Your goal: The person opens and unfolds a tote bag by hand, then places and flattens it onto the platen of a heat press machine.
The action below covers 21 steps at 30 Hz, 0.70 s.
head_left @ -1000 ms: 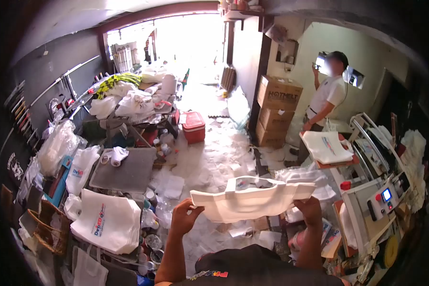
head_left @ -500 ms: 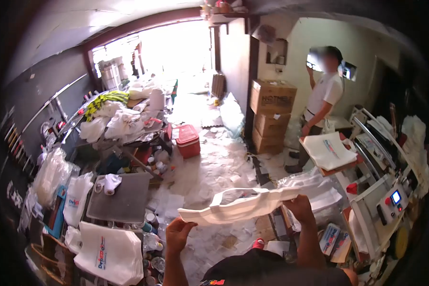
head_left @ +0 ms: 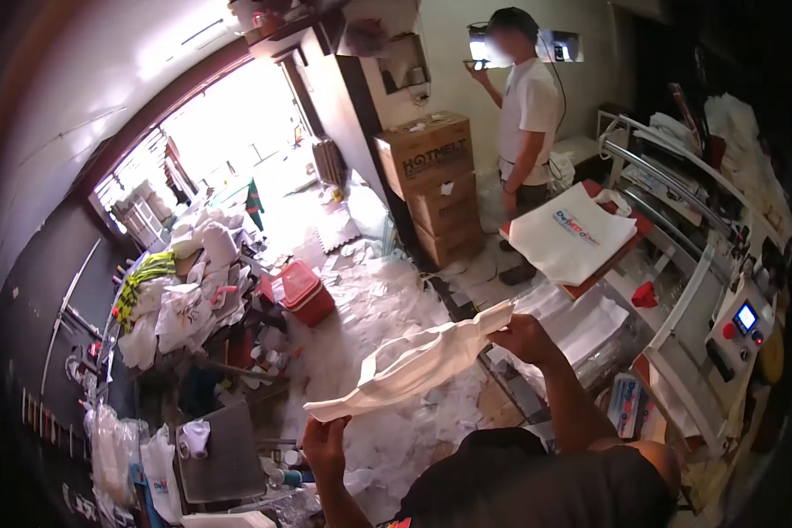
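Observation:
A white cloth bag (head_left: pixel 422 365) is stretched between my two hands above the littered floor, its handle loop facing away from me. My left hand (head_left: pixel 326 440) pinches its lower left corner. At the upper right end, my right hand (head_left: pixel 523 338) grips the other corner. The bag slants up toward the right. Beyond my right hand, a printed white bag (head_left: pixel 572 231) lies on a red-edged platen of the machine (head_left: pixel 678 352).
A person (head_left: pixel 528 114) in a white shirt stands by stacked cartons (head_left: pixel 436 167), holding up a phone. A red cooler (head_left: pixel 304 295) stands on the floor. Left are a cluttered pile (head_left: pixel 185 290) and a grey board (head_left: pixel 222 453). Plastic-wrapped white sheets (head_left: pixel 581 321) lie at right.
The view has swung right and tilted. The bag has gone from nearly level to slanting, its right end higher, still held in both hands. The other person remains standing with the phone raised.

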Available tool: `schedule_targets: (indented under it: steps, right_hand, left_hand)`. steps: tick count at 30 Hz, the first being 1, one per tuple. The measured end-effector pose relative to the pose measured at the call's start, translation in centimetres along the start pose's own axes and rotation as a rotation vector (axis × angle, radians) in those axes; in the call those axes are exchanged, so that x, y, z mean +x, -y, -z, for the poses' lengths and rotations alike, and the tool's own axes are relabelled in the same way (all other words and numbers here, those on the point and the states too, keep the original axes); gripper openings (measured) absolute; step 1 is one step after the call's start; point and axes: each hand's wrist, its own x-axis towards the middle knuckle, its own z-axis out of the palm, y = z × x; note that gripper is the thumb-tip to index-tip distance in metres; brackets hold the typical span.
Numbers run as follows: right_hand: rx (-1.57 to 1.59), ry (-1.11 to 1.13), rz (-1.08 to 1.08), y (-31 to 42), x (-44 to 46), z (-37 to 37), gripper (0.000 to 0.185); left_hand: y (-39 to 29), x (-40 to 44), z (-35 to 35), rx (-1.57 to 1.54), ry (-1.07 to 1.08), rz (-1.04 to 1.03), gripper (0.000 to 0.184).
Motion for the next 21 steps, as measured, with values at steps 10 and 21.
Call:
schedule_targets:
  steps: [10,21]
  right_hand:
    - [-0.074,-0.094,-0.007,-0.7,2.4,2.0,0.019]
    - [0.104,-0.035,-0.064,1.4,-2.1,-6.5,0.014]
  left_hand:
    - [1.3,3.9,-2.5,-0.014,0.08,0.038,0.016]
    - [1.7,1.9,8.1,-0.025,0.069,-0.007,0.012]
